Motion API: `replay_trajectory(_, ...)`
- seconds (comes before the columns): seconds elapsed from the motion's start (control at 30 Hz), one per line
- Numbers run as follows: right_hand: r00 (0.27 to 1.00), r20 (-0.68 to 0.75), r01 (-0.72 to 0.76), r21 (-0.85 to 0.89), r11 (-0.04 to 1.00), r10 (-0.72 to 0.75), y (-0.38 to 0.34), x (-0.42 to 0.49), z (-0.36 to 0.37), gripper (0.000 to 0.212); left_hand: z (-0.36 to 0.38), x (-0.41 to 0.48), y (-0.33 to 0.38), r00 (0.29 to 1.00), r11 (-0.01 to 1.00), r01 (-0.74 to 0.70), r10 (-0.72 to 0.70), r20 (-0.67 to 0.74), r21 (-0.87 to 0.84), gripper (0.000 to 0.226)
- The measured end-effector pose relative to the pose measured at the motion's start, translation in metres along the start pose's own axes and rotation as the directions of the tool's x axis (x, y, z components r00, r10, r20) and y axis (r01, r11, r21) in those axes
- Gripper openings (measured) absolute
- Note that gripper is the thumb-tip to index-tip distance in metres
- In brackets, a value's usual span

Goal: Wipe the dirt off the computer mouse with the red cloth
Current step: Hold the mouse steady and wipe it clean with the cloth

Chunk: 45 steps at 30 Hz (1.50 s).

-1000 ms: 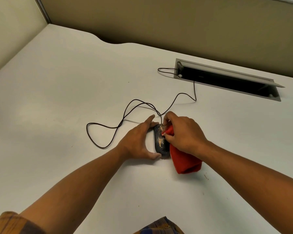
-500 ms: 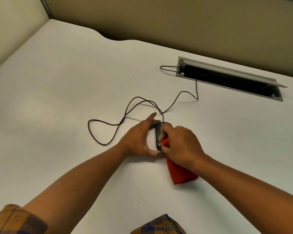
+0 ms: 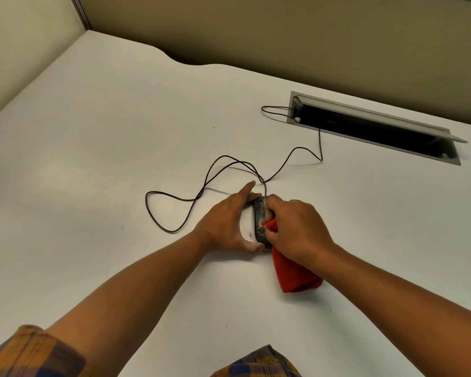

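Computer mouse (image 3: 259, 221), dirt-speckled, sits on the white desk (image 3: 114, 164), pinched between thumb and fingers of the left hand (image 3: 225, 227) while the right hand (image 3: 297, 227) clutches the red cloth (image 3: 294, 276) against it.

Red cloth (image 3: 297, 276); black mouse (image 3: 259, 221) w/ tan specks; white desk (image 3: 120, 148).

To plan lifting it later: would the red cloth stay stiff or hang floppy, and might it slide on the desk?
Probably floppy: the red cloth bunches inside the right hand and its free end lies folded on the desk. It likely weighs little, looking thin and soft. On that smooth white top it may slide easily.
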State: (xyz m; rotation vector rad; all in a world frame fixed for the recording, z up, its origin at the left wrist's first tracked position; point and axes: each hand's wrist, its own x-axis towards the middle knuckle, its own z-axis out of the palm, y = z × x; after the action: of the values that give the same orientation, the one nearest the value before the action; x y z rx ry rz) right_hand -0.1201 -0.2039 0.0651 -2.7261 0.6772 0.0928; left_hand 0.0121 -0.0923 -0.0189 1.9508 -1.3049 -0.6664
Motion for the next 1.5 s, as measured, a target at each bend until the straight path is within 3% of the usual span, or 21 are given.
replay_trajectory(0.13, 0.988, 0.05, 0.15, -0.026, 0.988, -0.148, -0.009, -0.003, 0.004, 0.022, -0.001, 0.0, 0.0, 1.0, 1.0, -0.006, 0.006, 0.018, 0.006, 0.132)
replay_trajectory(0.3, 1.0, -0.002, 0.005, 0.004, 1.0, -0.005, 0.002, 0.008, -0.004, 0.024, 0.001, 0.0, -0.001, 1.0, 1.0, -0.015, 0.015, -0.005, -0.002, 0.134)
replay_trajectory(0.47, 0.988, 0.075, 0.132, 0.016, 0.991, -0.133, -0.009, 0.004, 0.004, 0.023, 0.002, 0.0, -0.005, 1.0, 1.0, -0.024, 0.024, -0.014, 0.016, 0.13)
replay_trajectory(0.67, 0.998, -0.042, -0.05, 0.027, 0.998, 0.051, 0.003, 0.018, -0.003, 0.021, 0.001, 0.0, 0.0, 1.0, 1.0, -0.015, 0.016, -0.015, 0.01, 0.133)
replay_trajectory(0.8, 0.995, 0.073, 0.061, 0.034, 0.998, -0.063, -0.012, 0.011, 0.004, 0.023, 0.001, 0.0, -0.002, 1.0, 1.0, -0.012, 0.013, -0.017, 0.009, 0.13)
replay_trajectory(1.0, 0.998, -0.019, -0.064, 0.033, 0.997, 0.064, 0.004, 0.027, -0.005, 0.016, 0.003, 0.001, -0.002, 1.0, 1.0, -0.001, 0.002, -0.026, 0.015, 0.133)
replay_trajectory(1.2, 0.994, 0.105, 0.031, 0.001, 1.0, -0.031, -0.012, 0.022, 0.0, 0.021, 0.001, 0.0, 0.001, 0.999, 1.0, 0.023, -0.023, -0.023, 0.0, 0.132)
replay_trajectory(1.37, 0.999, -0.024, -0.045, -0.037, 0.998, 0.044, 0.003, -0.003, 0.005, 0.02, 0.002, 0.0, 0.001, 0.999, 1.0, 0.022, -0.022, -0.024, 0.006, 0.132)
replay_trajectory(1.5, 0.987, -0.081, 0.137, -0.062, 0.989, -0.141, -0.007, -0.026, 0.025, 0.02, 0.001, 0.001, -0.002, 1.0, 1.0, 0.002, -0.003, 0.019, 0.018, 0.135)
